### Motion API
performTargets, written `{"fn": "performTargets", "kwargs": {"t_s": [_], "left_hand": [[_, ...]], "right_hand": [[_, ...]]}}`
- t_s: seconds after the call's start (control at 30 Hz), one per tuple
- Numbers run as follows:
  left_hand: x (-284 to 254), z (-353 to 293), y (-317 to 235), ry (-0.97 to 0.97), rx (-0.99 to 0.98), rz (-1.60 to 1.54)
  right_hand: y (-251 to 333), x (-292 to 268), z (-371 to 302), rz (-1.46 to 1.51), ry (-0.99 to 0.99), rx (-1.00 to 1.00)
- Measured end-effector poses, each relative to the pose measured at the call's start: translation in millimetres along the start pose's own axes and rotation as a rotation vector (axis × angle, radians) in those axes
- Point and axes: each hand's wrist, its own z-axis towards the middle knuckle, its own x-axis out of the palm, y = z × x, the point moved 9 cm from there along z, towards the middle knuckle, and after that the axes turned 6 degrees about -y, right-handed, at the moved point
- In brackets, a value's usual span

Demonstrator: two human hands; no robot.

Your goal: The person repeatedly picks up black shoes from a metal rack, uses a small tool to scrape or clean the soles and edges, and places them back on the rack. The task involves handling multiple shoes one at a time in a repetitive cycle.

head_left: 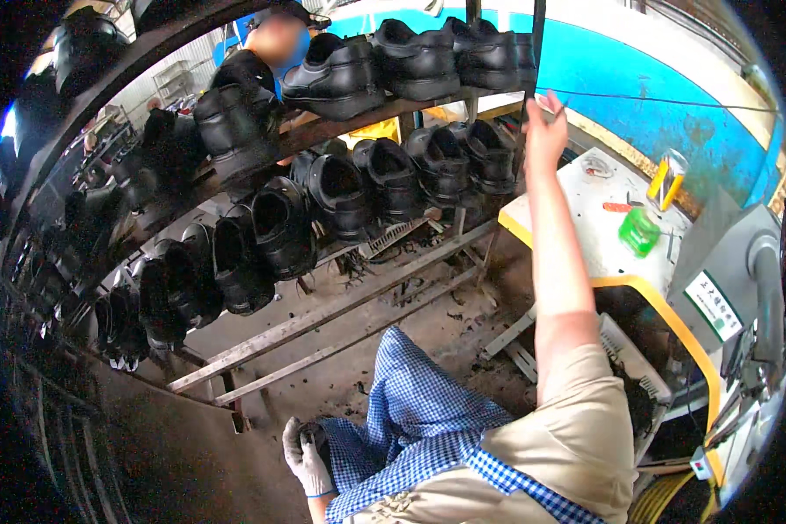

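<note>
My left hand (308,465), in a white glove, is low beside my knee. Its fingers are curled at a small dark object (318,437), mostly hidden, whose kind I cannot make out. My bare right hand (546,135) is stretched far forward, beside the dark upright post (537,52) at the end of a shoe rack. Its fingers are bent together; what they hold, if anything, is too small to tell. Left of it, black shoes stand in rows on the rack, among them an upper-tier shoe (417,61) and a lower-tier shoe (438,166).
A white table with a yellow edge (585,205) stands at the right, bearing a green jar (639,231), a yellow-and-white can (667,181) and a red-handled tool (617,208). Beside it is a grey machine (716,253). Bare rack rails (297,327) run low ahead. Another person (275,48) is behind the rack.
</note>
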Motion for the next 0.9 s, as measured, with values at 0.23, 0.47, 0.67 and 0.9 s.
{"fn": "performTargets", "kwargs": {"t_s": [0.23,0.47,0.67,0.9], "left_hand": [[-11,-16,26,-0.121,-0.227,-0.296],[-25,-18,76,-0.127,-0.202,-0.247],[14,-20,34,-0.045,-0.231,-0.23],[20,-26,25,-0.02,-0.303,-0.268]], "right_hand": [[-68,65,105,-0.15,0.311,0.141],[-60,74,100,-0.798,0.285,-0.164],[-31,76,90,-0.649,0.358,-0.03],[-51,69,89,-0.506,0.266,-0.039]]}}
